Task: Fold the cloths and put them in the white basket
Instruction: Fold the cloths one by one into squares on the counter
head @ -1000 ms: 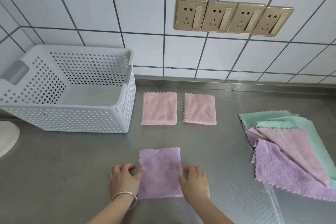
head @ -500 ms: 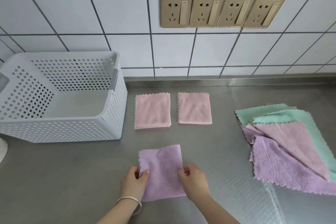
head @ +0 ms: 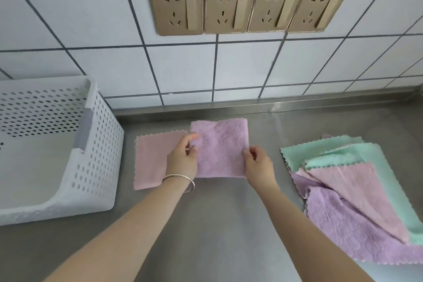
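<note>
Basket (head: 96, 151) stands well to the left of my grip, white and perforated, on the steel counter (head: 217, 224) against the tiled wall (head: 91, 18); what shows of its floor is bare. Between it and my left hand (head: 182, 159) lies a folded pink cloth (head: 151, 160), flat on the counter; my left wrist, with its bangle (head: 180, 182), crosses that cloth's right part.

My left hand pinches the left edge of the folded purple cloth (head: 220, 149), thumb and fingers curled onto it. My right hand (head: 257, 163) pinches the same cloth at its lower right edge, fingers curled round the hem. So both hands hold the purple cloth between them. It hangs as a neat square, its left edge overlapping the pink cloth's right side from this view. I cannot tell whether it touches the counter or anything beneath it.

Above my grip, on the wall, sit four gold sockets (head: 249, 5) in a row.

Well to the right of my right hand, apart from it, lies the pile (head: 357, 194) of unfolded cloths: green at the back, pink across the middle, purple nearest me, spreading to the frame's right edge.
</note>
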A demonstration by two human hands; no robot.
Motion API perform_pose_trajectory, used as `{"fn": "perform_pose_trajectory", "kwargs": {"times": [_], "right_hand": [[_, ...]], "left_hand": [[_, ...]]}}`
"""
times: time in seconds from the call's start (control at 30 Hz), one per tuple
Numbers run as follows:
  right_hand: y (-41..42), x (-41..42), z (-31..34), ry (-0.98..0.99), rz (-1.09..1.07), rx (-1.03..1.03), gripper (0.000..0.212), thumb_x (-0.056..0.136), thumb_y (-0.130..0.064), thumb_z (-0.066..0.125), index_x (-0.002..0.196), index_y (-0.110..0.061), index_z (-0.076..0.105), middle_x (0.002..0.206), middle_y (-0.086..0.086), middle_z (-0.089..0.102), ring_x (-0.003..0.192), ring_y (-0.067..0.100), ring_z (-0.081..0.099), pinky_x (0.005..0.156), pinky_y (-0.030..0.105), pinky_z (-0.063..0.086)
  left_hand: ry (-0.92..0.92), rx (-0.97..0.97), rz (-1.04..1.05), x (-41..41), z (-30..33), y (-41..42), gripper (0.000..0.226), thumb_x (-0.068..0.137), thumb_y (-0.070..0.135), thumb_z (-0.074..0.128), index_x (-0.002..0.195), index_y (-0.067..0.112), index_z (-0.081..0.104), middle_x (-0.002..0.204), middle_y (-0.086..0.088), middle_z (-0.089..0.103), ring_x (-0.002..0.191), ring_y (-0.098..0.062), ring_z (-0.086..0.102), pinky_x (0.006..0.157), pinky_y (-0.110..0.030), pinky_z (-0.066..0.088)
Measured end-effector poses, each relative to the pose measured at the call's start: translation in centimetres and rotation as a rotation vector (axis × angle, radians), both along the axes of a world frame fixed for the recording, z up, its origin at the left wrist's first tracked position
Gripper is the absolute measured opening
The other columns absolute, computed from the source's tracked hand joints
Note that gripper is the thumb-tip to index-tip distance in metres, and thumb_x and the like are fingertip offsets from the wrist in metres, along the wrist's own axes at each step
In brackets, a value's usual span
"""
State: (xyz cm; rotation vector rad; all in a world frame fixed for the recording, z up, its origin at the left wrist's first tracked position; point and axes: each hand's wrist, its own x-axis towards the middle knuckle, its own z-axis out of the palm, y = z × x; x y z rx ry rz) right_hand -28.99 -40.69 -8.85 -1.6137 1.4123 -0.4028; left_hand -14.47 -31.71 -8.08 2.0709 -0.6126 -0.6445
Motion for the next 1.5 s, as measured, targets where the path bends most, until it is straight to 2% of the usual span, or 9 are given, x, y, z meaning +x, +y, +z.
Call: {"fn": "perform_pose_trajectory", "kwargs": {"times": [0.1,0.4,0.63,0.8,1.0,1.1,1.23,1.37,1.5], "right_hand": [[-2.2,0.8,-1.7,0.031,-0.034,0.038,0.026,0.097,-0.023,0.043,0.112,-0.005,0.055,0.093,0.003,0.056,0.085,0.019,0.048,0.068,0.023,0.03],[-4.1,1.0,-5.8,0.091,-0.141,0.056,0.019,0.095,-0.017,0.045,0.107,-0.006,0.053,0.104,0.013,0.062,0.095,0.031,0.057,0.074,0.03,0.039],[-3.5,1.5,-7.3,0.473,0.316,-0.652,0.048,0.082,-0.028,0.038,0.126,-0.018,0.054,0.133,0.006,0.055,0.116,0.025,0.055,0.088,0.038,0.05],[-3.3,1.4,-8.1,0.606,0.635,-0.42,0.076,0.077,-0.049,-0.012,0.148,-0.025,-0.002,0.157,-0.002,-0.013,0.145,0.015,-0.01,0.116,0.039,-0.003],[-4.7,2.5,-6.8,0.65,0.698,-0.313,0.062,0.096,-0.045,0.023,0.149,-0.026,-0.003,0.158,-0.006,-0.01,0.145,0.013,-0.01,0.119,0.042,-0.002],[-4.0,0.1,-5.3,0.507,0.529,-0.327,0.06,0.093,-0.034,0.043,0.146,-0.018,0.021,0.154,0.0,0.023,0.143,0.02,0.017,0.115,0.037,0.015],[-3.3,-7.1,-4.3,0.376,0.124,-0.579,0.039,0.071,-0.013,0.051,0.109,-0.009,0.062,0.102,0.009,0.065,0.094,0.034,0.062,0.077,0.04,0.05],[-6.2,-15.6,-3.8,0.529,-0.129,-0.481,0.039,0.081,-0.008,0.05,0.12,-0.009,0.055,0.121,0.012,0.057,0.113,0.035,0.051,0.088,0.044,0.043],[-9.6,-21.6,-3.4,0.636,-0.318,-0.281,0.056,0.087,-0.014,0.048,0.141,-0.011,0.031,0.143,0.009,0.038,0.132,0.029,0.03,0.105,0.042,0.03]], "left_hand": [[-0.017,0.06,-0.036,0.5,-1.9,-2.5,0.035,0.093,0.009,0.041,0.118,0.025,0.06,0.117,0.001,0.062,0.079,-0.01,0.053,0.066,-0.006,0.034],[-0.094,0.175,-0.112,-0.7,-5.8,-4.8,0.036,0.092,0.01,0.047,0.127,0.018,0.054,0.127,-0.012,0.049,0.096,-0.019,0.051,0.089,-0.019,0.034],[-0.728,0.394,-0.485,-1.7,-6.3,-4.7,0.064,0.092,0.043,0.042,0.146,0.016,0.022,0.157,-0.006,0.007,0.145,-0.029,0.006,0.116,-0.047,0.011],[-0.648,0.637,-0.617,-1.6,-7.7,-4.4,0.069,0.092,0.057,0.014,0.146,0.023,-0.011,0.156,0.004,-0.019,0.143,-0.016,-0.02,0.116,-0.049,-0.005],[-0.582,0.729,-0.66,-0.4,-7.1,-5.4,0.071,0.091,0.059,0.017,0.147,0.024,-0.008,0.156,0.002,-0.017,0.144,-0.017,-0.016,0.118,-0.048,0.0],[-0.567,0.723,-0.656,-0.7,-5.6,-5.2,0.073,0.09,0.053,0.035,0.148,0.022,0.003,0.157,-0.002,-0.01,0.145,-0.023,-0.01,0.118,-0.048,0.005],[-0.698,0.505,-0.631,-3.4,-3.9,-4.7,0.064,0.085,0.04,0.052,0.142,0.019,0.03,0.153,-0.012,0.016,0.141,-0.032,0.014,0.115,-0.044,0.019],[-0.721,0.339,-0.688,-7.3,-3.5,-4.7,0.053,0.067,0.02,0.074,0.116,0.008,0.06,0.129,-0.022,0.05,0.116,-0.044,0.049,0.096,-0.049,0.042],[-0.671,0.337,-0.754,-11.0,-3.2,-5.0,0.05,0.076,0.025,0.067,0.123,0.012,0.056,0.138,-0.015,0.045,0.126,-0.036,0.042,0.106,-0.045,0.034]]}}
